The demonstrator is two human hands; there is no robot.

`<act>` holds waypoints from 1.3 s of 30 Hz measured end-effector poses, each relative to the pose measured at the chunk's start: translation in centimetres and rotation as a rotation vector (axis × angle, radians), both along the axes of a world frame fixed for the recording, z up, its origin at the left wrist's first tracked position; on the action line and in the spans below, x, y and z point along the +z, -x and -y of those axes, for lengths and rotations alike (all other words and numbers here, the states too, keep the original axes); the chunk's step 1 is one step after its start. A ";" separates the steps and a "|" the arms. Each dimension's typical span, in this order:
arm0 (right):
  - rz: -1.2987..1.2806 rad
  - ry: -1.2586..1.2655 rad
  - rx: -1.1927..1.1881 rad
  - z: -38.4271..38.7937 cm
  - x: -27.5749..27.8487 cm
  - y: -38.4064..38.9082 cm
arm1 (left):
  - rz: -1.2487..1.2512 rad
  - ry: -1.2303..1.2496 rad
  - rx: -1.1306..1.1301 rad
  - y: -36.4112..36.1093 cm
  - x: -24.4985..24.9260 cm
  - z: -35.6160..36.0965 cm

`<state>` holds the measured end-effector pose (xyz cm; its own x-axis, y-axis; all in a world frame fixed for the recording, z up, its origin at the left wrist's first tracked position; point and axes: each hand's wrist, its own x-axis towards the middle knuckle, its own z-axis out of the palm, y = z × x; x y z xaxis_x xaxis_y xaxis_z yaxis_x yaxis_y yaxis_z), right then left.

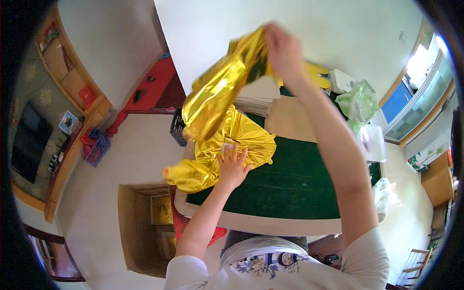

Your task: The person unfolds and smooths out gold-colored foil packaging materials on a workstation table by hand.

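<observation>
Right hand (pixel 282 50) blurred, fingers hard to make out; grip closed on top of gold foil (pixel 227 116), raised high over far side of counter (pixel 290 183). Left hand (pixel 232 164) flat, fingers spread wide, pressing lower foil down at counter's near left corner. Foil crumpled; one piece or more, cannot tell. One paper stack (pixel 258 94) behind foil, partly covered. Three bags at right edge: green bag (pixel 360 101), clear bag (pixel 373 140), white bag (pixel 384 191). One cardboard box (pixel 142 227) on floor, left.
</observation>
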<state>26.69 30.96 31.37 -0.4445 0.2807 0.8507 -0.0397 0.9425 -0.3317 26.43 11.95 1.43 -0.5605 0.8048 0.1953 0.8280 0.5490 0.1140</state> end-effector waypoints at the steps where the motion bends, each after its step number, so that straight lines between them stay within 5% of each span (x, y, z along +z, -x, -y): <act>1: -0.061 -0.043 -0.039 -1.7 2.3 -0.2 | -0.008 -0.009 0.001 0.0 -0.1 0.0; 3: -0.149 -0.047 -0.072 -6.3 5.1 -0.7 | -0.005 0.001 0.001 -0.1 0.1 0.0; 5: 0.098 0.222 -0.079 -3.1 8.8 -5.1 | -0.014 0.002 -0.001 -0.1 0.1 0.1; 8: 0.046 -0.354 -0.255 -13.7 7.0 -6.2 | -0.037 -0.015 -0.005 -0.1 -0.5 0.0; 11: 0.210 -0.242 -0.558 -16.7 6.5 -11.0 | -0.059 -0.030 -0.012 0.0 -0.9 0.1; 17: 0.297 -0.213 -0.717 -16.4 5.7 -20.6 | -0.092 -0.063 -0.033 0.1 -0.9 0.2; 21: 0.553 -0.167 -0.745 -10.3 0.4 -24.0 | -0.068 -0.040 -0.025 0.2 -0.9 0.2; 29: 0.910 -0.110 -0.272 0.6 -19.9 -25.5 | -0.007 -0.083 -0.015 -0.6 0.5 0.0; 33: 0.845 0.110 0.059 5.4 -22.4 -26.9 | 0.074 -0.311 -0.168 -2.9 1.4 -0.8; 34: 1.017 0.251 0.092 5.7 -21.3 -27.1 | 0.108 -0.392 -0.225 -4.0 1.7 -1.4; 37: 0.816 0.746 0.083 1.6 -22.2 -29.3 | 0.170 -0.258 -0.430 -8.4 3.3 -2.7; 39: 0.680 0.740 -0.362 -2.8 -22.9 -30.4 | 0.129 -0.163 -0.551 -10.6 2.8 -3.8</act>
